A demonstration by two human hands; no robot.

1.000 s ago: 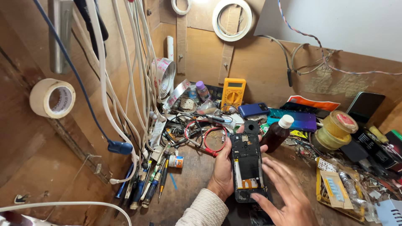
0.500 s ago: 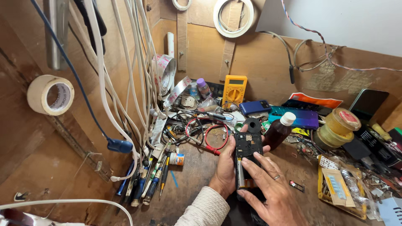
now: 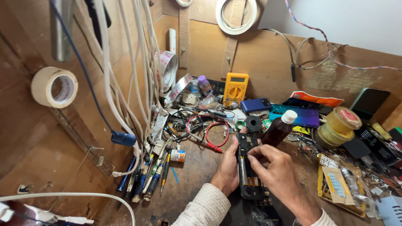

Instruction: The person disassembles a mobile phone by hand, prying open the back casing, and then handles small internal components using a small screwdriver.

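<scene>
Tape roll on the left wall: one cream roll (image 3: 54, 87), hung flat against the wood.
Hanging cables: several white cords and one blue one (image 3: 90, 79), draping down the left wall.
Screwdrivers: a cluster (image 3: 146, 180) leaning at the foot of the wall; too overlapped to count.
Left hand (image 3: 229, 161): comes up from a white knit sleeve, palm against the left edge of the opened phone, fingers wrapped round it, holding it upright over the counter (image 3: 197, 167).
Opened phone (image 3: 248, 167): one, back cover off, board showing, held between both hands in front of the person.
Right hand (image 3: 274, 167): arched over the phone from the right, thumb and forefinger pinched narrow at its upper middle; whether they grip a small part I cannot tell.
Test leads: one red loop (image 3: 209, 129) behind the phone.
Multimeter: one, yellow (image 3: 235, 88), standing against the back wall.
Brown bottle: one, white cap (image 3: 278, 127), just beside the right hand.
Yellow tape stack: one (image 3: 337, 125), well apart to the right.
</scene>
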